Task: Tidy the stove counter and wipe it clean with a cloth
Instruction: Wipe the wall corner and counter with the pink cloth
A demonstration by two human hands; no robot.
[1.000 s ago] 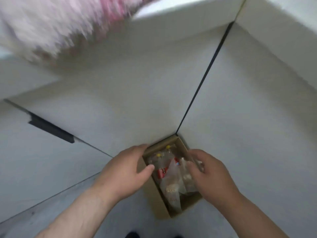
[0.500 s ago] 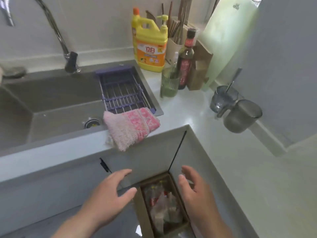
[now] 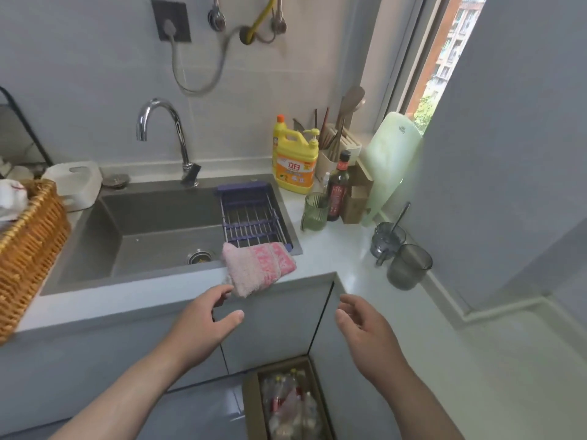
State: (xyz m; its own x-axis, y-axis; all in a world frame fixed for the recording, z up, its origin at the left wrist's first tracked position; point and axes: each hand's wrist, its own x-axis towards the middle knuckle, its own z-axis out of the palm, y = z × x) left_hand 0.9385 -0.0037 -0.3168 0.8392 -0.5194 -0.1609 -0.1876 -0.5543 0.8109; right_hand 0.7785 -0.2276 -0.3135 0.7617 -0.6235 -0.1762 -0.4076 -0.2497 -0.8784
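A folded pink cloth lies on the sink's front rim and hangs a little over the counter edge. My left hand is raised just below it, fingers loosely spread, fingertips close to the cloth's hanging corner and holding nothing. My right hand hovers empty in front of the cabinet corner, fingers relaxed. The white counter runs round the corner to the right. On the floor below stands a cardboard box with plastic bottles and wrappers inside.
The grey sink has a purple drain rack and a tap. A yellow detergent jug, dark bottle, green cup, utensil holder, green board and two grey cups crowd the corner. A wicker basket sits left.
Both hands have let go of the box on the floor and risen to counter height. The view has tilted up from the floor to the sink and counter.
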